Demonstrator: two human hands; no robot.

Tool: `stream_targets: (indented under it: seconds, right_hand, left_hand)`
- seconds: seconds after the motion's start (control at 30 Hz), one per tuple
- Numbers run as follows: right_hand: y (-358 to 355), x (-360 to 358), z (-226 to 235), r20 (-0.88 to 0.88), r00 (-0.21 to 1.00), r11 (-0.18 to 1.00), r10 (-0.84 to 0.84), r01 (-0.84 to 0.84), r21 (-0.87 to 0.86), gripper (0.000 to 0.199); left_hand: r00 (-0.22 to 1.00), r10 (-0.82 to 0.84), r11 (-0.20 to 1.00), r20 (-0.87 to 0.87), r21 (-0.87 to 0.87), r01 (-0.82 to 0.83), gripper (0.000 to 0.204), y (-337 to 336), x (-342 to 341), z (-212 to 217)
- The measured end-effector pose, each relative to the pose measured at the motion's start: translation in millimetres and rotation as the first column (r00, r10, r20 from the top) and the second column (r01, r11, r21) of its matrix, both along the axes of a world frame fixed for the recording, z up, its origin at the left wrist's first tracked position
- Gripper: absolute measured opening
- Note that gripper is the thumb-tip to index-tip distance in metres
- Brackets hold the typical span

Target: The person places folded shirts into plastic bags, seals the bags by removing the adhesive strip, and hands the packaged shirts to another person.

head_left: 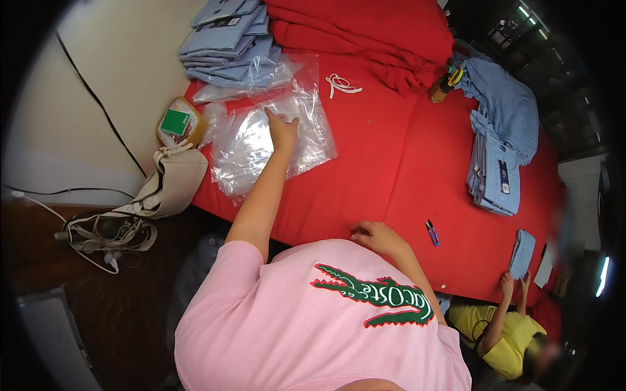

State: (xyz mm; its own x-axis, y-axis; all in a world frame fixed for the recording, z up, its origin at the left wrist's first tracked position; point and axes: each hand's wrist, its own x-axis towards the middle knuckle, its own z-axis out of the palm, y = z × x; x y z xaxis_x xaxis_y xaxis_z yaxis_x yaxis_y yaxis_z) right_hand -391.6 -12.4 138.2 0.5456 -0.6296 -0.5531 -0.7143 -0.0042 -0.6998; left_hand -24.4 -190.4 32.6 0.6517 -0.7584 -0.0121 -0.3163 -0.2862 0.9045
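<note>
My left hand (pixel 282 131) reaches onto a loose pile of clear plastic bags (pixel 238 153) at the left of the red-covered table. Its finger and thumb are spread, and no bag is visibly pinched between them. Just beyond the bags rises a stack of folded light-blue garments (pixel 218 49), some in clear wrapping. Near the table's front edge, my right hand (pixel 379 237) rests low in front of my body, fingers loosely bent and apart, holding nothing. To its right lies a small pair of blue-handled thread snips (pixel 432 232).
Red cloth (pixel 365 32) is heaped at the back, near a white cord (pixel 342 85). Blue garments (pixel 492 163) lie at the right. A co-worker in yellow (pixel 505 345) holds a folded blue garment (pixel 521 254). A tub (pixel 194 129) and cream bag (pixel 179 179) sit left.
</note>
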Motion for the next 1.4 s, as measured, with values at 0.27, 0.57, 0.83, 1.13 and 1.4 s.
stream_targets:
  seconds: [0.27, 0.57, 0.83, 1.13, 1.4]
  right_hand:
    - [-123.6, 59.0, 58.7, 0.263, 0.931, 0.957, -0.253, 0.281, -0.076, 0.044]
    - [-304.9, 163.0, -56.8, 0.587, 0.535, 0.691, -0.607, 0.72, 0.058, 0.124]
    - [-302.4, 206.9, -15.4, 0.822, 0.431, 0.601, -0.373, 0.787, -0.139, 0.012]
    - [-90.6, -42.8, -48.2, 0.563, 0.125, 0.244, -0.817, 0.959, 0.142, 0.018]
    - [5.7, -32.9, -71.4, 0.298, 0.45, 0.529, -0.842, 0.795, 0.297, 0.036]
  left_hand:
    - [0.873, -0.324, 0.942, 0.365, 0.212, 0.261, 0.054, 15.9, -19.9, 26.0]
    - [0.62, -0.517, 0.783, 0.59, 0.033, 0.622, 0.038, 30.4, -37.3, 9.3]
    - [0.946, -0.254, 0.892, 0.2, -0.329, 0.31, 0.068, 34.0, -33.6, 1.3]
    - [0.611, -0.576, 0.719, 0.543, 0.692, 0.063, 0.079, 4.1, 53.5, -40.1]
    - [0.337, -0.64, 0.719, 0.69, 0.385, 0.579, 0.065, -63.9, 40.4, -23.6]
